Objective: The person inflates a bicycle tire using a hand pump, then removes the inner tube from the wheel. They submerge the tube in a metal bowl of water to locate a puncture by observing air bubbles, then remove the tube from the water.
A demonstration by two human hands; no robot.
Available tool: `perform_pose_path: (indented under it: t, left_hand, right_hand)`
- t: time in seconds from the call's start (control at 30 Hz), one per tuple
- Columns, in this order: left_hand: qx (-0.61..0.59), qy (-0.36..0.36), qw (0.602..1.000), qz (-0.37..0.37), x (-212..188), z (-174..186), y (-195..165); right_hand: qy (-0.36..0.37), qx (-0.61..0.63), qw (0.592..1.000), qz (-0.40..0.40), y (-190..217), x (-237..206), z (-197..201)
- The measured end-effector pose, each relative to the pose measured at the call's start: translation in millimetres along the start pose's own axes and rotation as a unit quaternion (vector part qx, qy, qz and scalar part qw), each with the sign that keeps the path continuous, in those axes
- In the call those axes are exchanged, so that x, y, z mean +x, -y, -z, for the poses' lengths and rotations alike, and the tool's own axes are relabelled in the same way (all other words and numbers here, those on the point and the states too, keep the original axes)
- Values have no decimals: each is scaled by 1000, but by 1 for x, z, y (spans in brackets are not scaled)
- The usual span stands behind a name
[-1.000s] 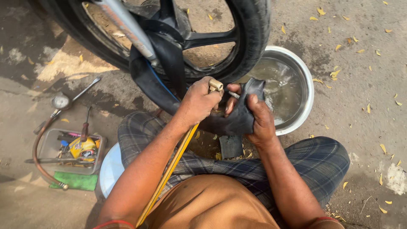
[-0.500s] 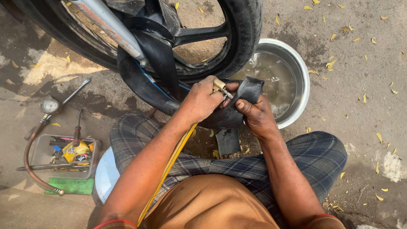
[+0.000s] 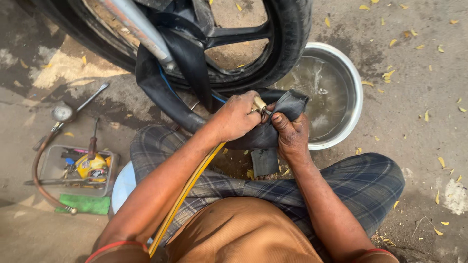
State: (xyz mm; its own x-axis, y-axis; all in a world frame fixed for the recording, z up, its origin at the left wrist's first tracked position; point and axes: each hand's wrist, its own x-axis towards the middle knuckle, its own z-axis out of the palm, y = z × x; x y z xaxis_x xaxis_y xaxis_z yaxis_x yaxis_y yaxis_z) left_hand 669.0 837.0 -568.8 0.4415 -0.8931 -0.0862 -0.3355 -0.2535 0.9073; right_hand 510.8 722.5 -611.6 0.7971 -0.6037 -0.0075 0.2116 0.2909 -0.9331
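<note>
Holding water, the metal basin [image 3: 358,104] sits beside the inner tube [image 3: 287,104].

I am seeing one package: a small yellow pack [image 3: 91,167] with a red and dark label, lying in the clear plastic tray [image 3: 51,165] on the ground at the left. No signs or screens are showing.

Probably a roadside tyre-repair spot: wheel [image 3: 273,53], water basin [image 3: 353,117], tool tray [image 3: 53,168].
</note>
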Motion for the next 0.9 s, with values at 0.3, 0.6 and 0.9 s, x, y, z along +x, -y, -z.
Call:
perform_pose_path:
  t: [0.3, 0.6, 0.9]
  left_hand:
    - [5, 12, 999, 52, -11, 5, 8]
    - [-217, 27, 969, 113, -23, 45, 52]
    - [58, 77, 992, 87, -58, 50, 92]
  right_hand:
    - [27, 31, 999, -35, -5, -1, -12]
    - [-84, 58, 994, -27, 17, -54, -34]
    - [41, 377, 918, -115, 14, -66, 1]
